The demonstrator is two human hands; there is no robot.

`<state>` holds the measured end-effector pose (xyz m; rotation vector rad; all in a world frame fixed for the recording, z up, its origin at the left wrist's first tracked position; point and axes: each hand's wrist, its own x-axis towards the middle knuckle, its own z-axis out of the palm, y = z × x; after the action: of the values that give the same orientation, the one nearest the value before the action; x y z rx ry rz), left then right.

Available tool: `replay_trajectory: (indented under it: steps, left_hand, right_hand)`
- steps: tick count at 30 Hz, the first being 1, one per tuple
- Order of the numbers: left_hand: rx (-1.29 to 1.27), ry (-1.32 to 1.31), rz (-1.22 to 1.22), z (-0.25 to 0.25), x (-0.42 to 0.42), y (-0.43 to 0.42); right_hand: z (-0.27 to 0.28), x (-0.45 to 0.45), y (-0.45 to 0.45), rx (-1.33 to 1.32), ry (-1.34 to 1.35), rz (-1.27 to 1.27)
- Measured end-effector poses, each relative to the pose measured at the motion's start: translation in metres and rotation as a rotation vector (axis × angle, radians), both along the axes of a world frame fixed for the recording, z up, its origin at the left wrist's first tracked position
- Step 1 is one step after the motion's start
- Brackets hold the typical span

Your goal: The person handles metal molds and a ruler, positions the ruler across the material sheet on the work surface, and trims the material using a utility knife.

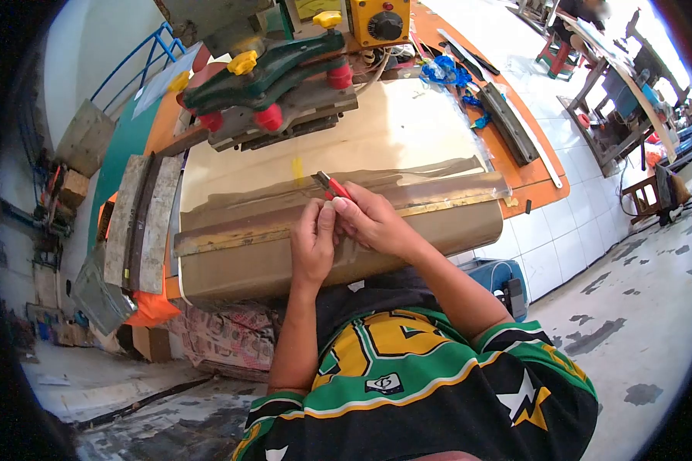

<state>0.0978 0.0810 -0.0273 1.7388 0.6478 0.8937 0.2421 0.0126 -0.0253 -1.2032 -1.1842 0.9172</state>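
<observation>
Over the middle of the work surface, my right hand is closed around a small red tool with a dark tip, which looks like a cutter. The tip points up and to the left. My left hand touches the right one at the fingertips, its fingers curled together; what they pinch is hidden. Beneath both hands lies a long brown metal-looking bar across a sheet of clear brownish film. The film drapes over the rounded front edge of a cream-coloured board.
A green press head with yellow knobs and red feet stands behind the board. Metal bars lie at the left, another bar at the right near blue plastic scraps. A yellow control box is at the back.
</observation>
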Motion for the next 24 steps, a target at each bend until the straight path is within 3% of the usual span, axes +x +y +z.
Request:
replay_trajectory:
  steps: [24]
  left_hand:
    - [-0.067, -0.037, 0.061, -0.020, 0.000, 0.004]
  right_hand:
    - [0.001, 0.000, -0.004, -0.035, 0.095, 0.070]
